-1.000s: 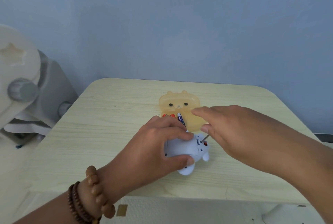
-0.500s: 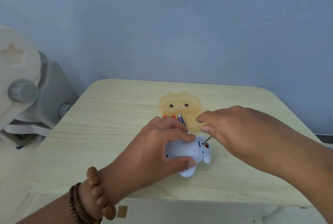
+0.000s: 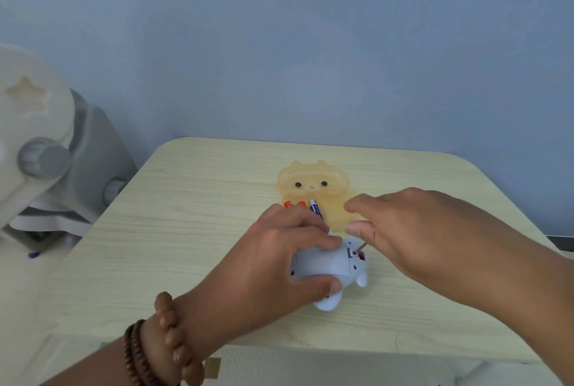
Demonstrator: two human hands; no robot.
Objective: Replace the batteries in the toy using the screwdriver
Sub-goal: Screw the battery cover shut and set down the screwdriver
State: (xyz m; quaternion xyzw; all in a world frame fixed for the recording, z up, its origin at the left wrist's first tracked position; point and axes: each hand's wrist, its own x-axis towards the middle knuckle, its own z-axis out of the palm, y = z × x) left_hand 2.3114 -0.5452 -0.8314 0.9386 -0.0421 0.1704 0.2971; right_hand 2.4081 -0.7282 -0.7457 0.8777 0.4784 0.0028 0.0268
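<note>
Pale wood-grain table (image 3: 186,230), rounded corners, amber bear-faced case (image 3: 311,175) lying flat near centre, pale blue toy (image 3: 323,264) just in front of it.

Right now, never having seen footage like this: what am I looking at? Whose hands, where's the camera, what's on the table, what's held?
There is no machine here: these are a person's two bare hands. The single picture comes from a wide-angle camera worn on the person's head, looking forward and down.

The left hand, with bead bracelets on its wrist, grips a pale blue toy lying on the light wooden table. The right hand pinches a screwdriver. Only its thin metal shaft shows, with the tip against the toy's upturned side.

Behind the hands lies a translucent orange bear-shaped tray. Two orange batteries and a blue battery rest at its near end, partly hidden by the left hand. A cream and grey device stands at the left, beyond the table; I cannot tell what it is.
</note>
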